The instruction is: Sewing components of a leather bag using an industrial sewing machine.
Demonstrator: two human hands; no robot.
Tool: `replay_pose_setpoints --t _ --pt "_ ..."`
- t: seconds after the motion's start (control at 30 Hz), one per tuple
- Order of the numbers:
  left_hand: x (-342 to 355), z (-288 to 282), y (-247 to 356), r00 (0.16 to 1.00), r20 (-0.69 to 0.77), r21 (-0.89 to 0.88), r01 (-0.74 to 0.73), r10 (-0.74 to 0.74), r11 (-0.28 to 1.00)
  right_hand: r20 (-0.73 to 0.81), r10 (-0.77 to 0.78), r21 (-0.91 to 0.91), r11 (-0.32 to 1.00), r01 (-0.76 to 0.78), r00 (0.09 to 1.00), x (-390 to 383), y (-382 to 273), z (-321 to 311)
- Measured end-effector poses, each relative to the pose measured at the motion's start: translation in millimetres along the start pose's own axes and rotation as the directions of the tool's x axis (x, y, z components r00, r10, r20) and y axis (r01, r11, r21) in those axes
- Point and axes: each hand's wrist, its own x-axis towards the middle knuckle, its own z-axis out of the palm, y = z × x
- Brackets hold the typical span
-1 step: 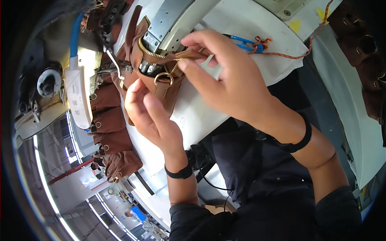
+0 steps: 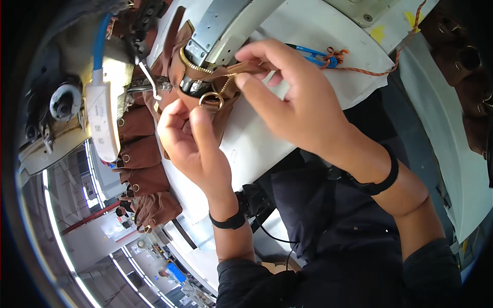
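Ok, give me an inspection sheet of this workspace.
Surface: white table.
Work: brown bag at the metal arm, its gold zip open.
Clutter: blue tool tied to orange cord.
Hands: right hand pinches a brown strip; left hand curled by the bag, contact unclear.
Cables: blue cable enters a white unit; black cable below the table.
Surroundings: bags lined up at left; distant person in blue.

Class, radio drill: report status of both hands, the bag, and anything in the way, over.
Right hand pinching brown strip beside zipper. Left hand beside brass ring, grip unclear. Brown bag open. Blue tool, orange cord lie rightward, seemingly clear.
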Motion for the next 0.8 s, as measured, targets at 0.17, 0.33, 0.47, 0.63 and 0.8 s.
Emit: replay_pose_setpoints --t 0.17,0.33,0.47,0.63,0.8 --pt "18.9 1.2 13.8 0.996 -0.011 0.260 -0.083 0.089 0.962 0.291 0.179 0.234 0.939 -0.252 0.940 -0.8 9.3 12.1" --pt "23.8 3.4 30.4 0.997 -0.021 0.381 -0.065 0.079 0.922 0.458 0.234 0.103 0.944 -0.313 0.858 -10.6 20.9 24.9" --pt "27.1 2.2 42.8 1.000 -0.010 0.465 -0.003 0.009 0.885 0.277 -0.088 0.222 0.975 0.025 0.957 -11.0 29.2 43.0" --pt "29.8 5.7 45.6 0.999 -0.001 0.429 0.036 -0.040 0.903 0.375 0.126 0.265 0.935 -0.236 0.918 -14.9 29.7 42.5" --pt "35.2 -0.2 48.5 0.990 0.007 0.343 0.128 -0.139 0.930 0.499 0.193 0.450 0.775 -0.443 0.845 -3.3 21.9 34.0"
